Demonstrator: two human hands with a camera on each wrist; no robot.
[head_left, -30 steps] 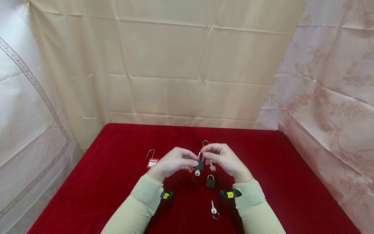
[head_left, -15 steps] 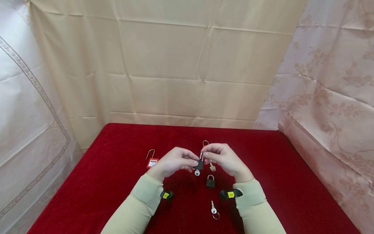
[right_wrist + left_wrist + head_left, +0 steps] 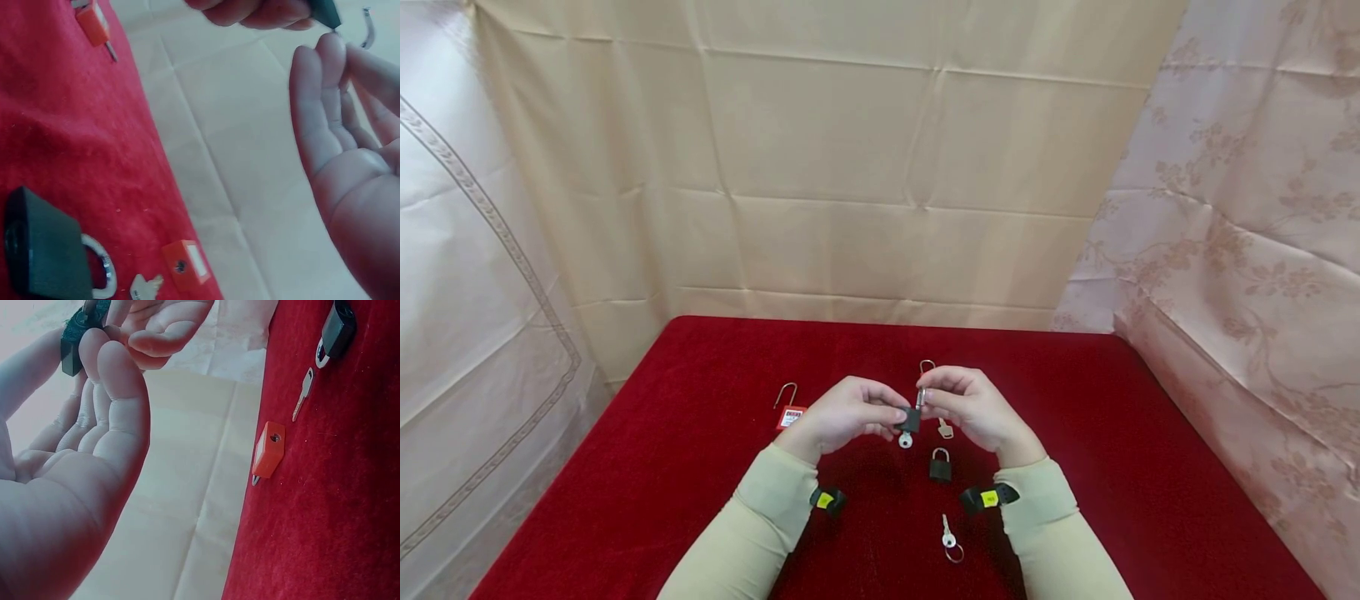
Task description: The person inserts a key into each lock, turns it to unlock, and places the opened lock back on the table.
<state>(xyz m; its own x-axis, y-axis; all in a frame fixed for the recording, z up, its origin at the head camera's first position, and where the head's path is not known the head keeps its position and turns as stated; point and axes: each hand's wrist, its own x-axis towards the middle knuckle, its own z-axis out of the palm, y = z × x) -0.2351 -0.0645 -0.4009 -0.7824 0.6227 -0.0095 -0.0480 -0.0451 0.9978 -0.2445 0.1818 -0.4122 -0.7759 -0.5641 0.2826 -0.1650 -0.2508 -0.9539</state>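
Note:
Above the table's middle, my left hand pinches the dark body of a small padlock. A silver key sticks out of its lower end. The padlock's shackle stands raised and looks narrow, nearly edge-on. Fingertips of my right hand pinch this shackle. In the left wrist view, the padlock body shows between thumb and fingers. From the right wrist, a corner of the body and a curved shackle piece appear; fingers hide the rest.
A red padlock with its shackle up lies left. Behind my right hand, another shackle shows; its orange body appears in the right wrist view. Nearby are a loose key, a second black padlock and a key with a ring.
The shackle has turned from a visible loop to a narrow, edge-on look, and its top has shifted slightly right. Both hands have stayed nearly in place.

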